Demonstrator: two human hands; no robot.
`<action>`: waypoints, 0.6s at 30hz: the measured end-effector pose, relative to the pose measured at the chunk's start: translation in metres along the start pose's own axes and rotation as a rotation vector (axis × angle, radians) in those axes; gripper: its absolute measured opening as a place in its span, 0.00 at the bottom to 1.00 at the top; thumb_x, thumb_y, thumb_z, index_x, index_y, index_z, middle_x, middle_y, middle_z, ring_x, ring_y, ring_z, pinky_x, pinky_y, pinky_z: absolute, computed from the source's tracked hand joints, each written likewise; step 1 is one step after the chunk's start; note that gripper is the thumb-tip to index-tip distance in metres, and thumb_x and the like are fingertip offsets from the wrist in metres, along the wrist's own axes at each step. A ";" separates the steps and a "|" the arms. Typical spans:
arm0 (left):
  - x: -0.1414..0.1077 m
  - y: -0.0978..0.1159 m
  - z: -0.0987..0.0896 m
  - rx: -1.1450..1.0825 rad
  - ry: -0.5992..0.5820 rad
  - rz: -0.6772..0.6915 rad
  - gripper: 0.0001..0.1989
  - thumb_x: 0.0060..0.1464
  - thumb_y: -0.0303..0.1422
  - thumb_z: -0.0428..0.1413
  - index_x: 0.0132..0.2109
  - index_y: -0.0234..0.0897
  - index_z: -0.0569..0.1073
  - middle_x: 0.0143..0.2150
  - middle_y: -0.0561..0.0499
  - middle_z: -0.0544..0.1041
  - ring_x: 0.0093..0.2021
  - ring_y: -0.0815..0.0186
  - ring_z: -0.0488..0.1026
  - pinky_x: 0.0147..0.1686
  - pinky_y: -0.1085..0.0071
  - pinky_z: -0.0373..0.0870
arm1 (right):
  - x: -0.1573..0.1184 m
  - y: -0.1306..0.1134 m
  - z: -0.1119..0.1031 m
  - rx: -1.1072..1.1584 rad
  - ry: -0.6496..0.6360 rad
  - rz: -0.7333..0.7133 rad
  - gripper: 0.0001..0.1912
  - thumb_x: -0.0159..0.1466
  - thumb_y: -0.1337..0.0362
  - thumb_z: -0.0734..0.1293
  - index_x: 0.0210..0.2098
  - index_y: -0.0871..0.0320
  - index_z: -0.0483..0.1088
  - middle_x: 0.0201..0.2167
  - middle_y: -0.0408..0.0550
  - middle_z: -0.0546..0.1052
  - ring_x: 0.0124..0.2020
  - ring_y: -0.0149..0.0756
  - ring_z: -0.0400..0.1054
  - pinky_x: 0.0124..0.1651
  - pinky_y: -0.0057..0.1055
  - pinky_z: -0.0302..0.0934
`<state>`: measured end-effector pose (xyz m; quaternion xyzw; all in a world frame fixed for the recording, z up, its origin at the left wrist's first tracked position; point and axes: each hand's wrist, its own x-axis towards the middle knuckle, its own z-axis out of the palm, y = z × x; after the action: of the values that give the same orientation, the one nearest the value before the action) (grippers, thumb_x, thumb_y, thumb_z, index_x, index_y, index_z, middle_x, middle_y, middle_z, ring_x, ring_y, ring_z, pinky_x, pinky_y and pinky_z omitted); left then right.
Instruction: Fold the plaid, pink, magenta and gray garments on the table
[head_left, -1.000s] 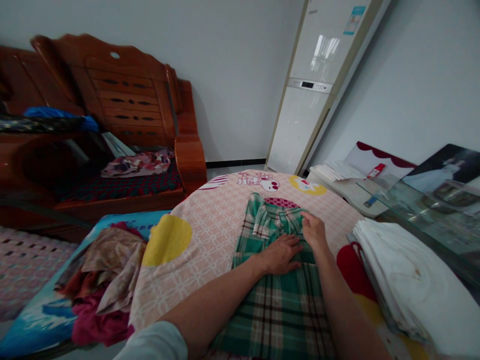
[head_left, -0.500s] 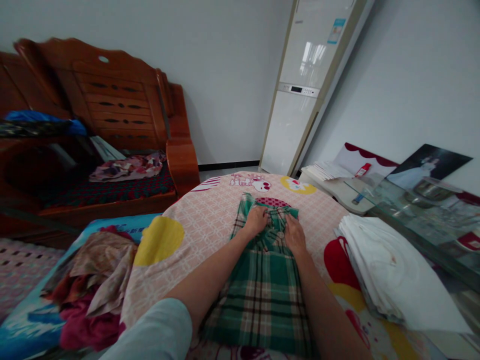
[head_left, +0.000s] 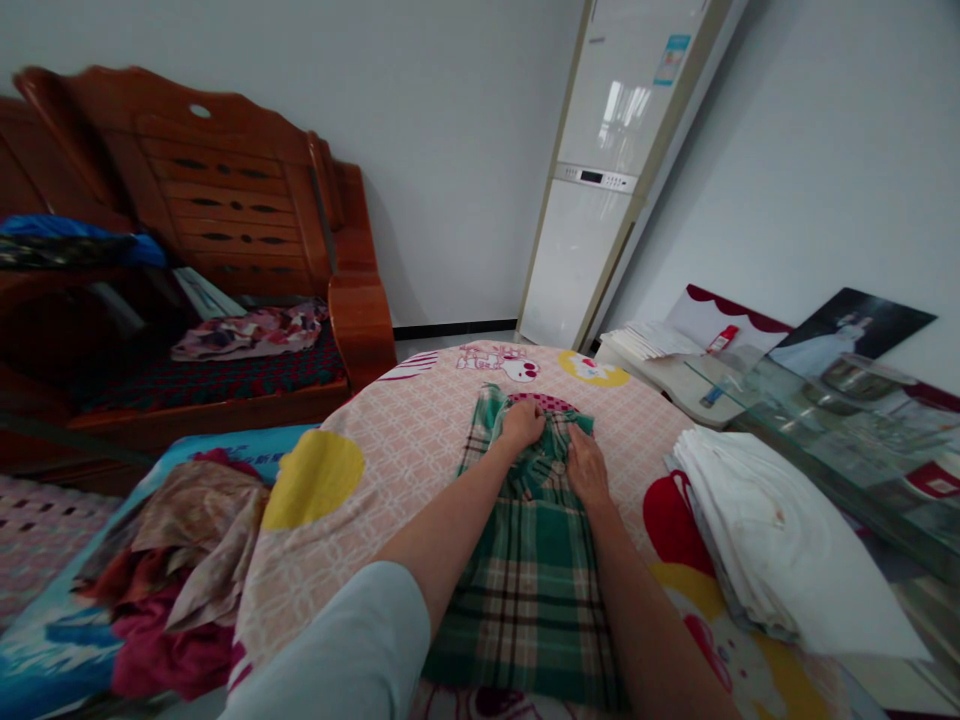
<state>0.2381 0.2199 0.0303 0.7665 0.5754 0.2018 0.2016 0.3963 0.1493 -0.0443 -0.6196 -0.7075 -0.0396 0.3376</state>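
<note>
"Green plaid cloth (head_left: 529,610): where do you have it?"

"Laid on the table (head_left: 397,455), from the centre of the frame down to the bottom edge. Its far end is bunched."

"And your left hand (head_left: 523,422)?"

"On the bunched end, fingers curled; that grip is closed on the fabric."

"Your right hand (head_left: 587,468)?"

"Just beside it, touching the cloth near its far right corner, fingers bent. I cannot tell whether that grip is pinching anything."

"What lies around them?"

"Folded white fabric (head_left: 795,545) on the table's right side, near my right forearm, apart from the plaid. Beyond that, a glass shelf (head_left: 840,455) at the right edge."

"Off the table?"

"Clothes (head_left: 195,550) heaped on a blue surface (head_left: 52,605) at lower left, and a wooden bench (head_left: 225,190) at upper left with a printed cloth (head_left: 259,333) on its seat. A tall white unit (head_left: 576,240) stands by the wall, upper right of centre."
</note>
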 end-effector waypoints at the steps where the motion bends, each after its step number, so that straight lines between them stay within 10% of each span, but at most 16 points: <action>1: 0.001 -0.001 -0.002 -0.010 0.024 -0.035 0.11 0.59 0.30 0.51 0.45 0.32 0.75 0.44 0.43 0.79 0.46 0.62 0.75 0.47 0.71 0.69 | 0.000 -0.002 -0.001 -0.024 -0.011 0.007 0.27 0.70 0.64 0.48 0.62 0.65 0.63 0.59 0.61 0.69 0.62 0.43 0.60 0.65 0.44 0.53; 11: 0.006 -0.014 -0.002 -0.079 0.121 -0.206 0.14 0.57 0.27 0.53 0.51 0.32 0.71 0.45 0.43 0.79 0.48 0.61 0.75 0.48 0.71 0.67 | 0.003 -0.029 -0.011 -0.347 -0.212 0.151 0.32 0.69 0.49 0.54 0.63 0.64 0.61 0.65 0.64 0.60 0.64 0.53 0.55 0.63 0.46 0.48; 18: 0.008 -0.017 -0.005 -0.145 0.095 -0.065 0.23 0.50 0.22 0.57 0.55 0.34 0.71 0.51 0.45 0.77 0.50 0.63 0.74 0.51 0.72 0.67 | 0.005 -0.033 -0.013 -0.375 -0.259 0.189 0.34 0.69 0.47 0.54 0.65 0.67 0.58 0.66 0.66 0.58 0.65 0.53 0.52 0.64 0.45 0.46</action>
<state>0.2239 0.2326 0.0261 0.7204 0.5928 0.2724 0.2352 0.3720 0.1395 -0.0199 -0.7347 -0.6641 -0.0588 0.1252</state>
